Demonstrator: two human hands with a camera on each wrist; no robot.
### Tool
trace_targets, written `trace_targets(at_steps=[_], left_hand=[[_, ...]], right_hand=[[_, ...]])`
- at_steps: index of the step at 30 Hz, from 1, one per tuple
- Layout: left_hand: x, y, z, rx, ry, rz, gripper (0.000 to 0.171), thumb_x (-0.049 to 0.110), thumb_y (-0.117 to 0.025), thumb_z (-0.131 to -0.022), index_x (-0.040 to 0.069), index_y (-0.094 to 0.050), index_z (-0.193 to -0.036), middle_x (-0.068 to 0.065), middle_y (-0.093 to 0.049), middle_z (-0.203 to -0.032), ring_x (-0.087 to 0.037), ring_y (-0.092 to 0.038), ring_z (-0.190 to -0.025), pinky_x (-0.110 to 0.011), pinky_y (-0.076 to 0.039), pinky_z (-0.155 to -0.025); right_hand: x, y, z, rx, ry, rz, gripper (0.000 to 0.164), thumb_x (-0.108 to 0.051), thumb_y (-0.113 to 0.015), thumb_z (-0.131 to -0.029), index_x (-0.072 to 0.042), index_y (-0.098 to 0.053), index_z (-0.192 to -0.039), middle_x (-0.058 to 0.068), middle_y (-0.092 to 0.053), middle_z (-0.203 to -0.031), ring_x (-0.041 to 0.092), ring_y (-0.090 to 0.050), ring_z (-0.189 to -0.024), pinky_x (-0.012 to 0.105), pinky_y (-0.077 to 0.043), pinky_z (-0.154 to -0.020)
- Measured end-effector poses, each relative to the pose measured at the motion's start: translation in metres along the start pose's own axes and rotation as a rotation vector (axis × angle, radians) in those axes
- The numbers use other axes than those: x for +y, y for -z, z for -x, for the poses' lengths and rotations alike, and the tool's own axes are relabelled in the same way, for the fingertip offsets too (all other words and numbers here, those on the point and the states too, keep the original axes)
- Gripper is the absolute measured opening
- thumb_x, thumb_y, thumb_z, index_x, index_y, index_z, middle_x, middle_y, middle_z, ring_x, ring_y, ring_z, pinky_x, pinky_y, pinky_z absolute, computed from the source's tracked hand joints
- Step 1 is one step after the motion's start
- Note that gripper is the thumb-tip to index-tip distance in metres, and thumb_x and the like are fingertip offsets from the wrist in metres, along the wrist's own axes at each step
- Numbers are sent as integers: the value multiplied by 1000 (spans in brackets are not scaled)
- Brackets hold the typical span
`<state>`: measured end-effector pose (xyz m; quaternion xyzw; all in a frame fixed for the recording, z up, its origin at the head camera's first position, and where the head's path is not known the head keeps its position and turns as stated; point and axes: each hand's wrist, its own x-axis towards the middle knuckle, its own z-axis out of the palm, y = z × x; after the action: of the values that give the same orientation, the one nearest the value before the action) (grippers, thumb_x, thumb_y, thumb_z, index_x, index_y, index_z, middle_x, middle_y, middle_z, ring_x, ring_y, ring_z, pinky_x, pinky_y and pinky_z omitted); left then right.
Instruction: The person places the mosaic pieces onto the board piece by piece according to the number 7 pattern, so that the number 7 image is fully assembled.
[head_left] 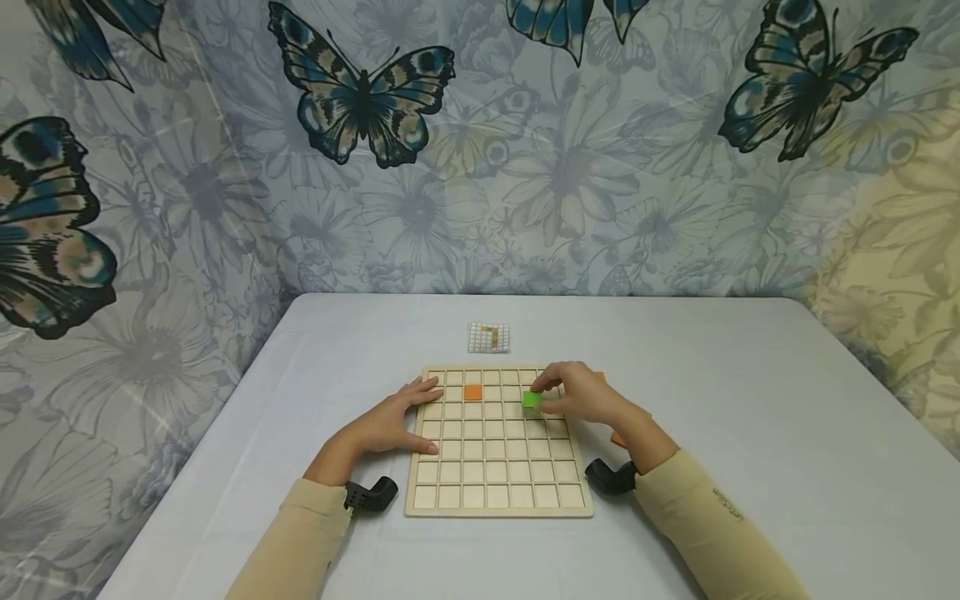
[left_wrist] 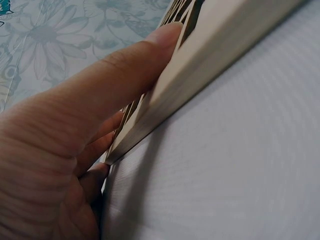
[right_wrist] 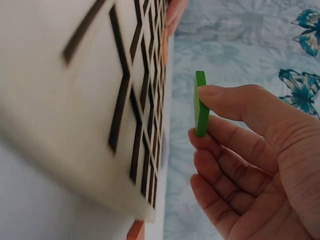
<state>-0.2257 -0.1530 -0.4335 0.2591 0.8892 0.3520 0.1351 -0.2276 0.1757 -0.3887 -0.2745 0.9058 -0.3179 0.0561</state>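
Observation:
A square green tile [head_left: 532,400] is pinched between the thumb and fingers of my right hand [head_left: 576,393]. In the right wrist view the tile [right_wrist: 201,105] is seen nearly edge-on, held apart from the board. Below it lies a wooden grid board [head_left: 496,502] with rows of shallow square cells. One orange tile [head_left: 473,392] sits in a cell near the board's far side. My left hand [head_left: 390,423] rests on the board's left edge with fingers spread. In the left wrist view, its thumb [left_wrist: 125,67] lies over the board's rim.
Beyond the board a small card [head_left: 488,338] shows a printed grid with coloured squares. More orange pieces [head_left: 618,439] lie right of the board, partly hidden by my right arm. A white cloth covers the table [head_left: 750,375]. Black wrist devices [head_left: 372,495] sit on both wrists.

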Motion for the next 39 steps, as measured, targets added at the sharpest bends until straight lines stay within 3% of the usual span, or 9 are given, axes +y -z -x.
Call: trace_targets(at_steps=[8, 23, 30, 39], left_hand=[[0, -1, 1, 5, 4, 0, 89, 40, -82, -66, 17, -41, -142, 1, -20, -156, -29, -6, -146, -58, -14, -113], [0, 0, -1, 0, 4, -1, 90, 40, -83, -66, 17, -42, -142, 1, -20, -156, -29, -6, -146, -58, -14, -113], [0, 0, -2, -3, 9, 3, 89, 40, -83, -66, 17, -42, -142, 2, -20, -156, -29, -5, -146, -58, -14, -113], [0, 1, -1, -3, 5, 18, 90, 38, -84, -65, 16, -42, -141, 1, -21, -156, -28, -5, -146, -57, -13, -114]], right_hand=[[-12, -7, -20, -6, 19, -21, 23, -12, -71, -81, -4, -68, -101, 9, -68, -102, 29, -62, -100, 39, -52, -86], [-19, -18, -57, -23, -54, -21, 24, -11, -71, -81, -3, -69, -103, 9, -68, -104, 28, -60, -102, 38, -50, -88], [-14, -26, -64, -48, -86, -100, 23, -12, -72, -81, -3, -69, -102, 11, -67, -105, 29, -60, -104, 38, -50, -90], [-5, -36, -64, -41, -86, -87, 23, -11, -74, -79, -1, -69, -99, 12, -68, -101, 24, -65, -94, 31, -54, -82]])
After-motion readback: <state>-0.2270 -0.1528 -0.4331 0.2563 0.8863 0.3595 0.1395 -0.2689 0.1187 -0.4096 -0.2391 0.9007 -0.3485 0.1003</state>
